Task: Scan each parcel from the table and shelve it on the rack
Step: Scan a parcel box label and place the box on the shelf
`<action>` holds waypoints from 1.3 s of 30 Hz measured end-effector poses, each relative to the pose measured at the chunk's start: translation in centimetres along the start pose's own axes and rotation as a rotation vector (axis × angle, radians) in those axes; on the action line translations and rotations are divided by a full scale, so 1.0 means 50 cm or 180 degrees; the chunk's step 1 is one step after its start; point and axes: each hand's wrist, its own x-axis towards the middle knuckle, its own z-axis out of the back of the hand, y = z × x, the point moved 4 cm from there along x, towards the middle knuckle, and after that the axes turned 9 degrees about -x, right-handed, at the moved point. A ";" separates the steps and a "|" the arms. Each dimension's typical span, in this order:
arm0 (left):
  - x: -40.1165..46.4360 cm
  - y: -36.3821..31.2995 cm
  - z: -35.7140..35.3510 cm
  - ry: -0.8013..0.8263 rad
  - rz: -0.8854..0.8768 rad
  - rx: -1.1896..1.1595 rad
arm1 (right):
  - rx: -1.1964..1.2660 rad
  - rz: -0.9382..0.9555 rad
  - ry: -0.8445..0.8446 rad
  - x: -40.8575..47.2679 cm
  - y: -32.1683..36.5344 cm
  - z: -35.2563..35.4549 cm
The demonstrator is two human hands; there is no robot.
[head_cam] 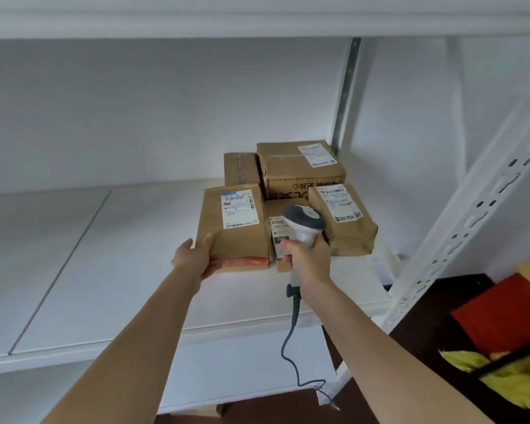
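My left hand (196, 258) grips the near left corner of a brown paper parcel (236, 237) with a white label and a red strip at its front; the parcel sits on the white rack shelf (120, 270). My right hand (306, 255) holds the grey-and-white barcode scanner (303, 221) by its handle, head over a flat labelled parcel (277, 234) beside the first. Behind stand a small box (240, 169), a large box (300, 169) and a brown bag parcel (346, 221).
The scanner's coiled cable (294, 332) hangs down past the shelf front. A white perforated rack upright (459, 228) slants at the right. Red and yellow items (502, 332) lie low at the right. Another shelf board (257, 19) runs overhead.
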 end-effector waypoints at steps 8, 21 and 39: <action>-0.135 -0.082 -0.085 -0.0041 -0.3154 0.0536 | 0.0047 0.0269 -0.0338 -0.040 0.002 0.038; -0.537 0.182 -0.500 0.2429 -0.3586 0.0770 | -0.0093 0.0247 -0.1853 -0.255 -0.083 0.617; -1.200 0.774 -1.056 0.4479 -0.2373 0.2822 | 0.0531 -0.0385 -0.3772 -0.582 -0.254 1.562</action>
